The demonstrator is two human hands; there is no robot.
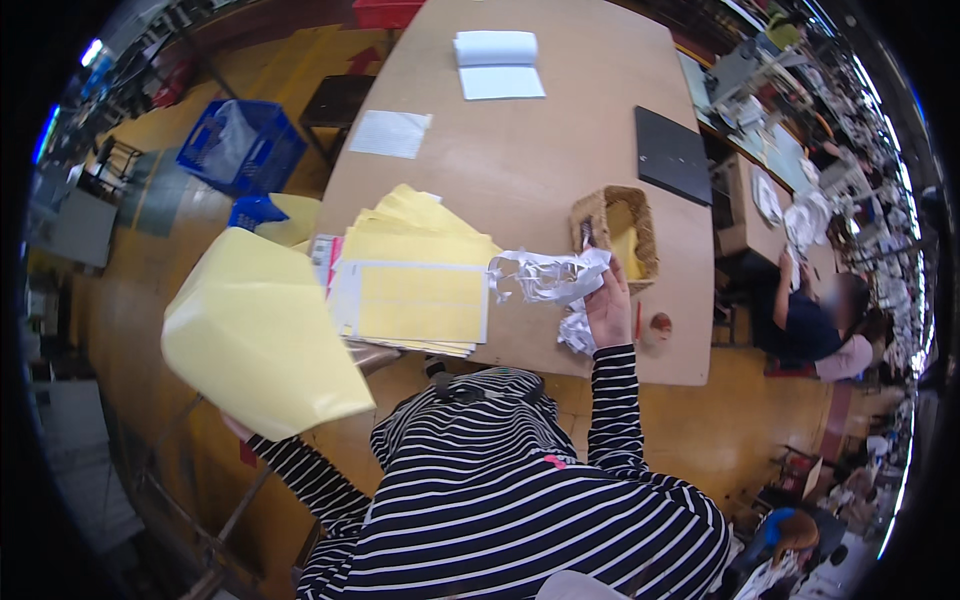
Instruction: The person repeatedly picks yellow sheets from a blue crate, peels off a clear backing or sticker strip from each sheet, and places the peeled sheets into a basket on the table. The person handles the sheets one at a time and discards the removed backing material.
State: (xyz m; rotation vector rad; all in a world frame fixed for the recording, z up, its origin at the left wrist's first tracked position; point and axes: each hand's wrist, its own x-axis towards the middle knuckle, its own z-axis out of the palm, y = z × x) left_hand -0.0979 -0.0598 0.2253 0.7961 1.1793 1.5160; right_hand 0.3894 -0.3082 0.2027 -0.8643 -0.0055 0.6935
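Observation:
My left hand, mostly hidden, holds a large pale yellow sheet by its lower edge. The sheet bows upward, off the left side of the table. My right hand is closed on a bunch of thin white strips, which hang out to the left over the table. Below that hand, a crumpled clump of similar strips lies near the table's front edge. Between my hands sits a fanned stack of yellow sheets with whitish borders on the top one.
A wicker basket with yellow pieces inside stands beyond my right hand. On the brown table also lie a dark flat board, a white pad and a white sheet. A blue crate stands left; a co-worker sits right.

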